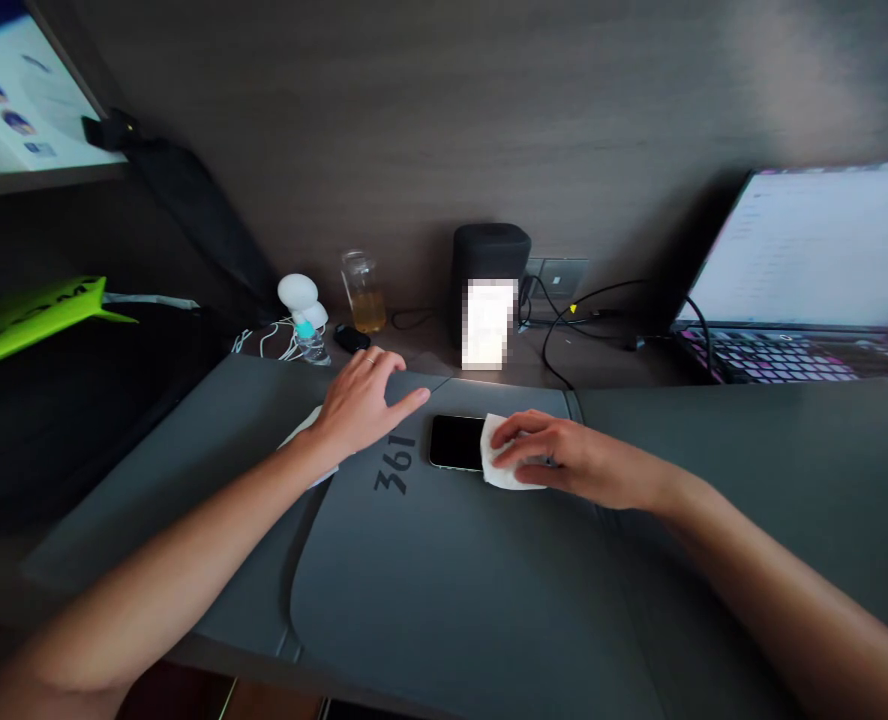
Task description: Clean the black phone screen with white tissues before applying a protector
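Note:
A black smartphone [457, 443] lies screen up on the dark grey desk mat [429, 580], to the right of the printed "361". My right hand [553, 455] has its curled fingers on a folded white tissue [498, 474], which covers the phone's right end. To the left, my left hand [361, 400] hovers with fingers apart and nothing in them; a ring is on one finger. Partly hidden under the left wrist is a flat white item [305, 425], whose kind I cannot make out.
Along the back stand a white round-headed device [298, 293], a small clear bottle [313, 345], a glass [367, 300] of amber liquid and a black speaker [491, 245]. Cables [556, 350] run toward an open laptop [811, 260] at right. A dark bag [76, 420] sits left.

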A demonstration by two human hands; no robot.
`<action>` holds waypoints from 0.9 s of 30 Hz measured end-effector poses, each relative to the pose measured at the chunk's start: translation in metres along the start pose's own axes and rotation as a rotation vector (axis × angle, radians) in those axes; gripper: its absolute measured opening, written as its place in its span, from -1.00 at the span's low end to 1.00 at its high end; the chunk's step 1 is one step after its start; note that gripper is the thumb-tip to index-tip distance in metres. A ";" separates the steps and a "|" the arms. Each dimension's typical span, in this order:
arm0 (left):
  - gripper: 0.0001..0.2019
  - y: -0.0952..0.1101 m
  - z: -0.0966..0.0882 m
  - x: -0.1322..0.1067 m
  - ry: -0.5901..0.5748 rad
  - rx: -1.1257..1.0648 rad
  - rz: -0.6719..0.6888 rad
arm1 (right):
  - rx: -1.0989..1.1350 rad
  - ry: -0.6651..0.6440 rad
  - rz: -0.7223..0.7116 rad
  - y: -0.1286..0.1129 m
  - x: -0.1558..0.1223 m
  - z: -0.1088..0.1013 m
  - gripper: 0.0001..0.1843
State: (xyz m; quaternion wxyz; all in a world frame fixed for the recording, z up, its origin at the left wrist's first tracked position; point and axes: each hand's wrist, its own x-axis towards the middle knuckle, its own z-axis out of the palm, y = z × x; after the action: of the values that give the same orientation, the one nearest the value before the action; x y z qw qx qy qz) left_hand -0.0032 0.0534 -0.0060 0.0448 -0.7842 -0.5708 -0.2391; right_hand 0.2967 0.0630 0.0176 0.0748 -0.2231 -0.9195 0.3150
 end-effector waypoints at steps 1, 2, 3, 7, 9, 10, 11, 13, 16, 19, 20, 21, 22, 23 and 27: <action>-0.56 -0.004 0.003 0.001 0.018 0.043 -0.040 | -0.021 0.029 -0.013 0.000 0.002 0.006 -0.79; -0.46 -0.008 0.006 0.002 -0.011 0.065 -0.059 | -0.040 0.055 -0.025 0.000 0.004 0.011 -0.79; -0.38 -0.011 0.009 0.002 -0.049 0.077 -0.071 | -0.053 0.077 -0.038 0.000 0.006 0.015 -0.79; -0.28 -0.012 0.015 0.001 -0.143 0.072 -0.098 | -0.065 0.139 -0.098 0.002 0.007 0.023 -0.79; -0.34 -0.011 0.015 0.001 -0.142 0.073 -0.107 | -0.063 0.144 -0.110 0.002 0.006 0.023 -0.80; -0.37 -0.012 0.015 0.001 -0.136 0.075 -0.106 | -0.060 0.145 -0.113 0.002 0.006 0.023 -0.80; -0.39 -0.013 0.014 0.002 -0.132 0.077 -0.101 | -0.054 0.147 -0.115 0.002 0.006 0.023 -0.80; -0.42 -0.015 0.013 0.003 -0.116 0.085 -0.084 | -0.032 0.156 -0.113 0.002 0.006 0.022 -0.80; -0.40 -0.018 0.009 0.006 -0.046 0.117 -0.016 | 0.009 0.207 -0.062 0.005 0.003 0.019 -0.77; -0.27 -0.016 0.002 0.006 0.073 0.082 0.134 | 0.077 0.368 0.060 0.010 0.001 0.012 -0.77; -0.22 -0.015 0.000 0.005 0.107 0.040 0.196 | 0.117 0.452 0.117 0.011 0.001 0.009 -0.78; -0.17 -0.012 -0.002 0.004 0.128 -0.010 0.268 | 0.166 0.548 0.180 0.012 0.001 0.006 -0.79; -0.14 -0.009 -0.003 0.003 0.129 -0.059 0.338 | 0.218 0.646 0.246 0.012 0.001 0.004 -0.79; -0.12 -0.006 -0.003 0.001 0.114 -0.094 0.400 | 0.268 0.723 0.308 0.011 0.001 0.002 -0.77; -0.10 0.009 -0.001 -0.008 0.079 -0.171 0.580 | 0.364 0.612 0.372 0.001 0.001 -0.002 -0.59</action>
State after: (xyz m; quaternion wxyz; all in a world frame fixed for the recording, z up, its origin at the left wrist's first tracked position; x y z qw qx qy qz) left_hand 0.0029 0.0425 -0.0064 0.0671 -0.9056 -0.2987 -0.2936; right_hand 0.2965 0.0651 0.0183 0.3251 -0.4523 -0.7279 0.3999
